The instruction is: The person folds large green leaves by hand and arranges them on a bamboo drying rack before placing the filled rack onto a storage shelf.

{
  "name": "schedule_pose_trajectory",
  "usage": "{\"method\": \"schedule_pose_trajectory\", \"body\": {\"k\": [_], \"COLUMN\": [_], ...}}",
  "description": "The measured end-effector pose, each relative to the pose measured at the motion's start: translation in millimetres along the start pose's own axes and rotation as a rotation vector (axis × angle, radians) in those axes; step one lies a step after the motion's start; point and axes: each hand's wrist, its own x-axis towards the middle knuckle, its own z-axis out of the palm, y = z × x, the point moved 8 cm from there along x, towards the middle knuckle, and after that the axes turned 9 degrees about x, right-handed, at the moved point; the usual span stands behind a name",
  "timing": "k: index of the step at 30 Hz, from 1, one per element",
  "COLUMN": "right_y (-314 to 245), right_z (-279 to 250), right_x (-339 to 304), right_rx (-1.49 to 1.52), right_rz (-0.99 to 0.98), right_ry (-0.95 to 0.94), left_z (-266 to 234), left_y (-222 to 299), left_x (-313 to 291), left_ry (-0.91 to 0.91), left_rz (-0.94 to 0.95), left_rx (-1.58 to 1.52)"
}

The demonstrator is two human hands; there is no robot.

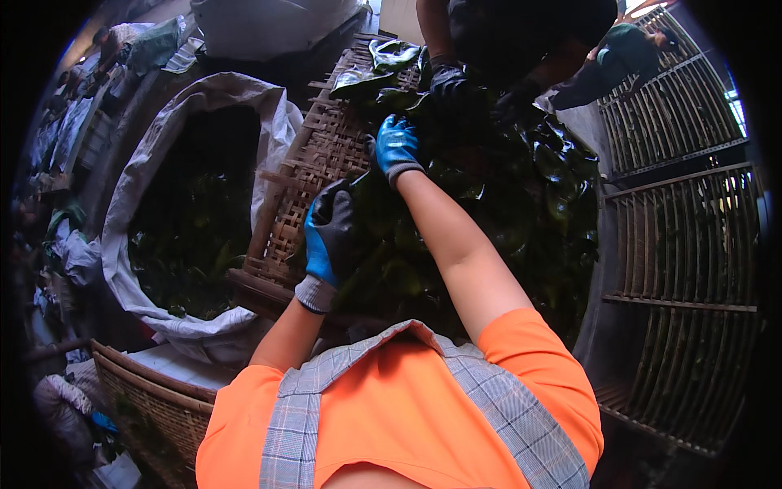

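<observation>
Both my hands wear blue gloves with grey cuffs. My left hand is at the near left side of a heap of dark green, wet-looking leaves, beside a woven bamboo mat. Its dark palm faces right, and a gap shows between thumb and fingers. Farther out, my right hand reaches over the heap with its fingers bent down onto the leaves; its fingertips are partly hidden. Across from me, a co-worker's dark-gloved hand touches the leaves at the far end, near some broad glossy ones.
To the left stands a large open white sack holding dark leaves. A woven basket is at the lower left. Slatted racks line the right side. A bulky pale sack sits at the back, and another person bends at the far right.
</observation>
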Motion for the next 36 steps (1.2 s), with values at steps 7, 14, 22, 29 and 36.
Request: {"method": "schedule_pose_trajectory", "body": {"k": [7, 14, 22, 29, 36], "right_y": [10.2, 42.1, -5.3, -0.3, 16.1], "right_z": [8.2, -139.9, -247.7, -232.5, -275.1], "right_x": [20.8, -5.2, -127.7, -186.5, -240.9], "right_rx": [-0.122, 0.820, 0.760, 1.443, 0.732], "right_rz": [-0.059, -0.373, -0.769, -0.637, -0.703], "right_ry": [-0.017, 0.054, 0.247, 0.123, 0.648], "left_z": [-40.1, -77.4, -9.2, 34.7, 16.5], "left_y": [15.2, 30.5, 38.2, 55.5, -23.9], "left_x": [-12.1, -24.1, 10.6, -12.5, 4.8], "left_ry": [0.051, 0.071, -0.310, -0.538, -0.695], "left_rz": [0.049, 0.034, -0.042, 0.586, 0.221], "left_rx": [-0.013, -0.090, -0.169, 0.374, 0.468]}}
